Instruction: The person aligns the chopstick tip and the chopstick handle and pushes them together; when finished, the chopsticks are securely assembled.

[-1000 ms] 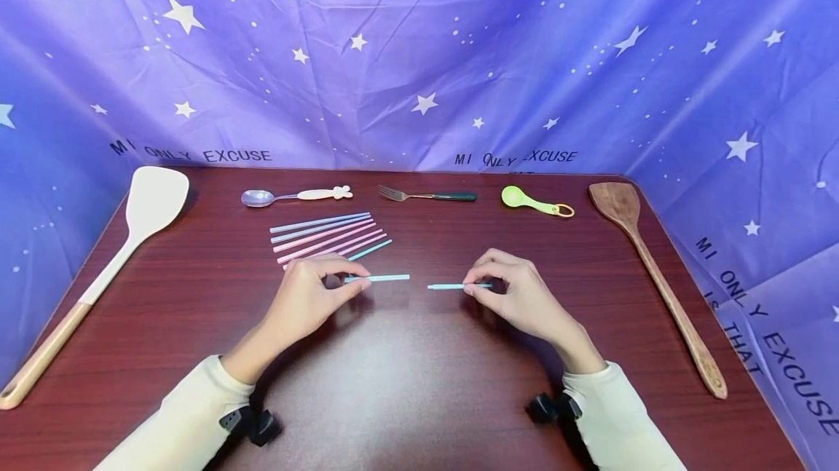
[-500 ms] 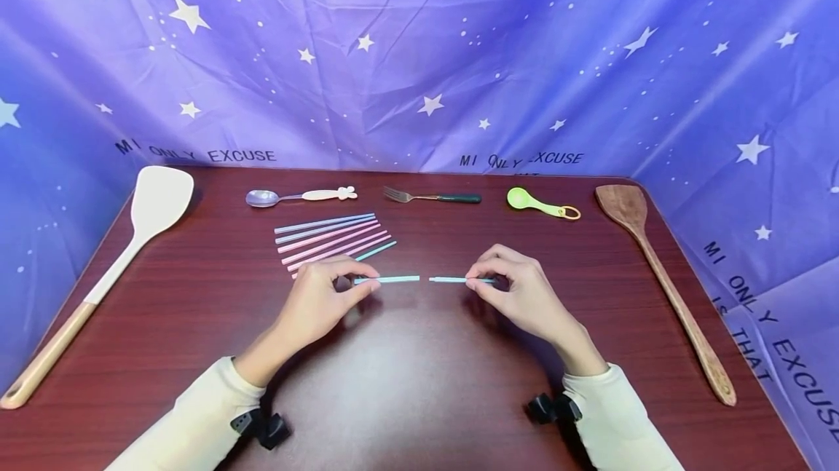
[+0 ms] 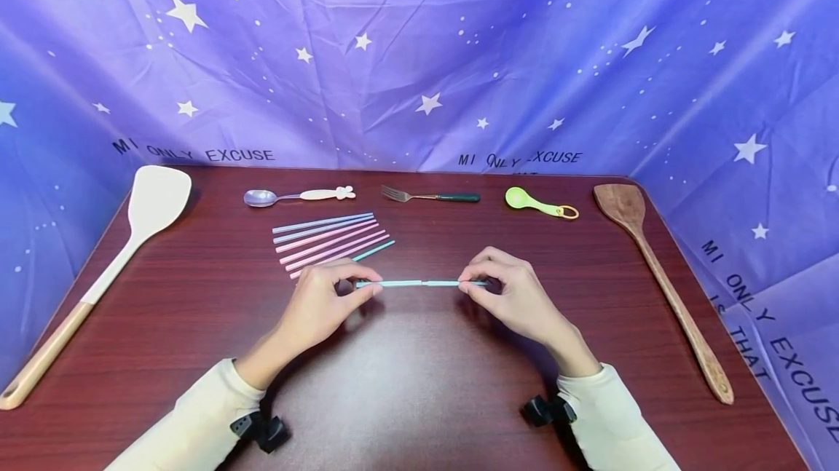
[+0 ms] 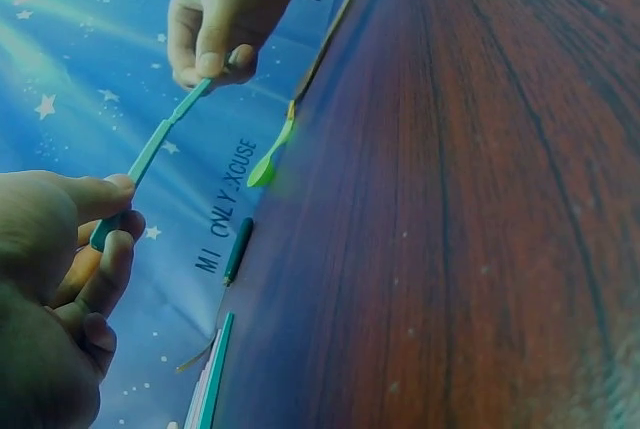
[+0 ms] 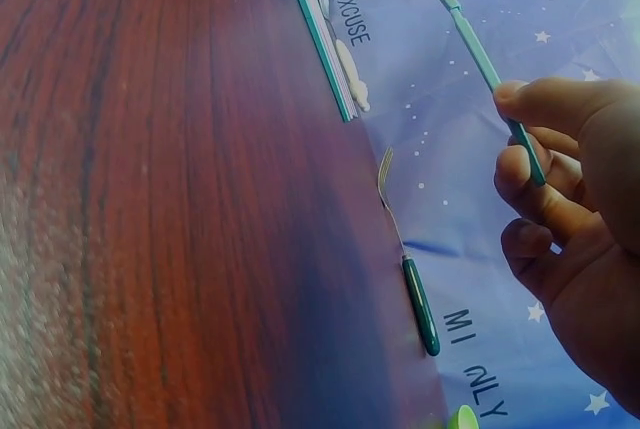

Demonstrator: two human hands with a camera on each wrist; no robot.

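Note:
In the head view my left hand (image 3: pixel 321 300) pinches a light teal straw (image 3: pixel 401 283) between thumb and fingertips, above the middle of the table. My right hand (image 3: pixel 507 285) pinches a second, similar straw (image 3: pixel 440 283) the same way. Both straws lie end to end in one line, and a narrower neck shows where their ends meet. From the left wrist, the left-hand straw (image 4: pixel 150 154) runs up to the right-hand straw (image 4: pixel 190 99). The right wrist view shows the right-hand straw (image 5: pixel 480 54) leading away past the thumb, its near end between the fingers.
Several blue and pink straws (image 3: pixel 328 242) lie beside a teal one (image 3: pixel 373 250) behind my left hand. Along the back are a spoon (image 3: pixel 261 199), a fork (image 3: pixel 429 197) and a green measuring spoon (image 3: pixel 518 198). A white spatula (image 3: pixel 157 198) and a wooden spatula (image 3: pixel 621 205) flank the table.
The gap between the two straws has closed; their ends now meet. My left hand has moved right over the second, and my right hand has lately shifted slightly left.

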